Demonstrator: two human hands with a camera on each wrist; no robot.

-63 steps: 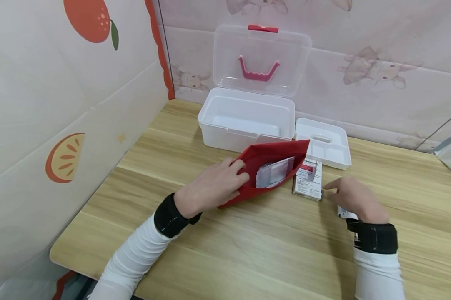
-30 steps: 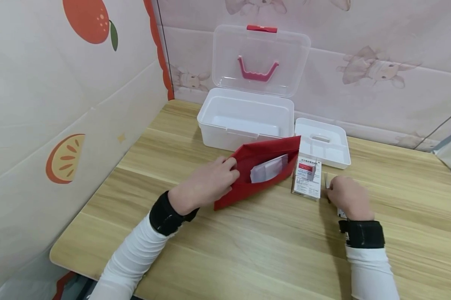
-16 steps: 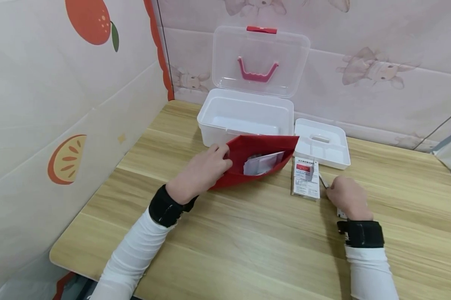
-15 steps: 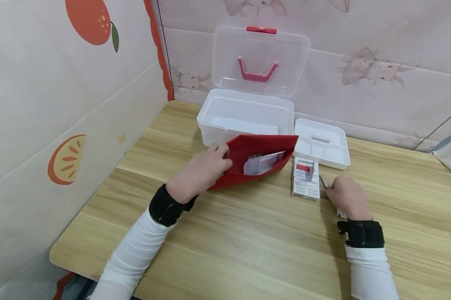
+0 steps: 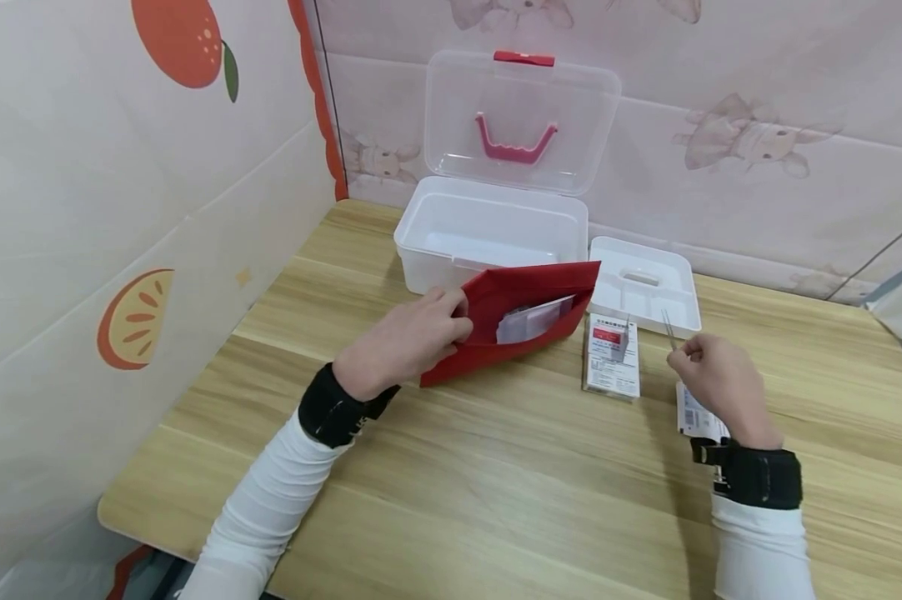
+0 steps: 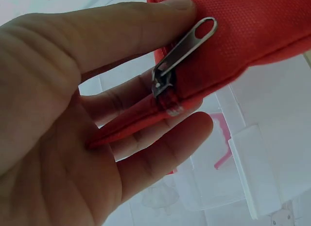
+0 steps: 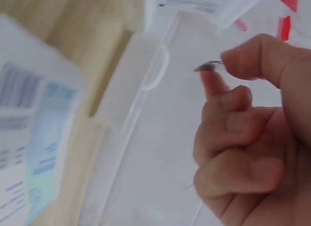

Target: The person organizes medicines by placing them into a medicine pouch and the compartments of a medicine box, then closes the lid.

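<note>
Tweezers (image 5: pixel 670 330) pinched by right hand (image 5: pixel 723 382) near divided tray (image 5: pixel 674 285), red pouch (image 5: pixel 514 287) gripped at one end by left hand (image 5: pixel 406 340), mouth open, translucent packaging (image 5: pixel 533 323) inside, white box (image 5: pixel 434 271) standing open behind.

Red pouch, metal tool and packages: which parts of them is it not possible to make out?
Red pouch, left wrist view: cut off by the top and right edges.
Its contents, head view: lower part hidden by the pouch's front wall.
Metal tool, head view: held end hidden by the right hand.
White packet, head view: partly covered by that hand.
White box, head view: fine print too small.
</note>
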